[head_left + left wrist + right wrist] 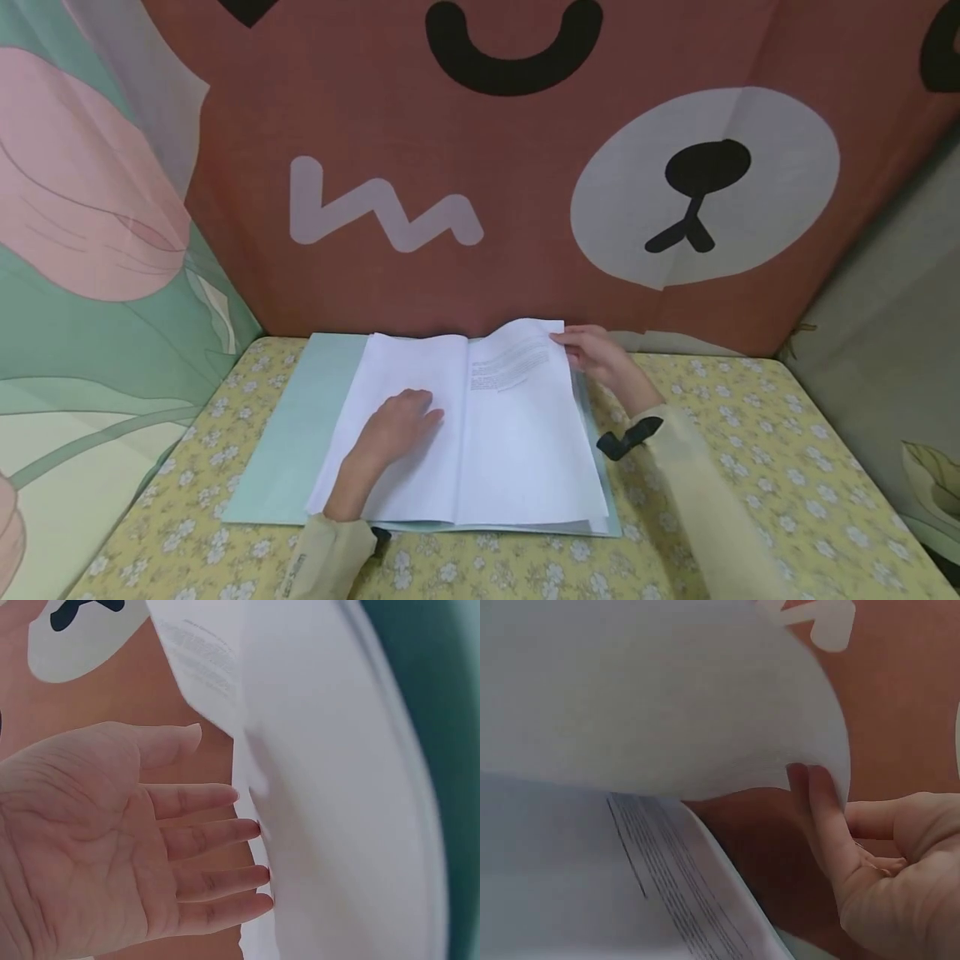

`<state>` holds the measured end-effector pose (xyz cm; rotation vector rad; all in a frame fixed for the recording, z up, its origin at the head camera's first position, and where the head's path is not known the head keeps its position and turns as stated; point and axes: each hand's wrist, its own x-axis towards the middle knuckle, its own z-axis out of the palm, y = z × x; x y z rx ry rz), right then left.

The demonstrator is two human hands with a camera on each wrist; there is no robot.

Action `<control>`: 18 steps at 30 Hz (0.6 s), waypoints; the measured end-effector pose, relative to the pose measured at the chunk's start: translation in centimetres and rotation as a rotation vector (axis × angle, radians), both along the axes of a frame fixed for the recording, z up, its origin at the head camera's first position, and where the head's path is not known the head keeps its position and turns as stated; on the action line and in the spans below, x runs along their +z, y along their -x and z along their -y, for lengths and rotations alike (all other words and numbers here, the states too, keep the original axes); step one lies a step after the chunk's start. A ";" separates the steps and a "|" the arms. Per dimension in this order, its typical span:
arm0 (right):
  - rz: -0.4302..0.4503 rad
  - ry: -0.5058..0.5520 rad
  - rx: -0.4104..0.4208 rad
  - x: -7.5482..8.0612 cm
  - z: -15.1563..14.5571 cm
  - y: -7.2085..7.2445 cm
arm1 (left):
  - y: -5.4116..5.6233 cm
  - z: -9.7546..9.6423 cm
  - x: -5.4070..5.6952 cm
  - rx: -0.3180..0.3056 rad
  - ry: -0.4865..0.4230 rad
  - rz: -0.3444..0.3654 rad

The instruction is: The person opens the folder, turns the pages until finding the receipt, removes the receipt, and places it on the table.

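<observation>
A stack of white paper sheets lies spread like a book in a pale green folder (288, 450) on the table. My right hand (600, 358) pinches the upper right corner of the right-hand page (525, 450), which bears a short block of print near its top. In the right wrist view that page (667, 697) curves up off the printed sheet (562, 862) below, the fingers (826, 817) under its edge. My left hand (397, 425) rests on the blank left-hand page (405, 358). The left wrist view shows the left fingers (214, 840) straight, tips at the paper.
A yellow floral cloth (750, 467) covers the table. Behind it hangs a brown cloth backdrop (525, 250) with a cartoon bear, close to the folder's far edge. A green and pink patterned cloth (90, 333) stands at the left.
</observation>
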<state>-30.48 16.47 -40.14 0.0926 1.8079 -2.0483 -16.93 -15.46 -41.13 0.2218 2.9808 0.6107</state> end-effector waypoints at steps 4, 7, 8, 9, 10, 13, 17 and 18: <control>0.038 0.100 -0.033 0.7 1.1 -0.2 | 0.1 0.2 0.0 0.019 -0.059 0.030; 0.064 0.146 -0.045 1.2 2.1 -0.3 | 0.3 0.2 0.0 0.062 -0.159 0.034; 0.071 0.151 -0.046 1.4 2.4 -0.4 | 0.4 0.2 0.0 0.083 -0.208 0.031; 0.080 0.162 -0.048 1.5 2.8 -0.5 | 0.4 0.2 0.1 0.105 -0.261 0.027; 0.089 0.178 -0.048 1.7 3.1 -0.5 | 0.4 0.1 0.2 0.122 -0.313 0.017; 0.116 0.241 -0.052 2.3 4.1 -0.8 | 0.3 -0.2 1.0 0.169 -0.476 -0.008; 0.134 0.293 -0.044 2.8 5.4 -1.0 | -0.1 -0.6 2.4 0.218 -0.687 -0.015; 0.140 0.299 -0.043 2.9 5.7 -1.0 | -0.2 -0.6 2.8 0.231 -0.737 -0.009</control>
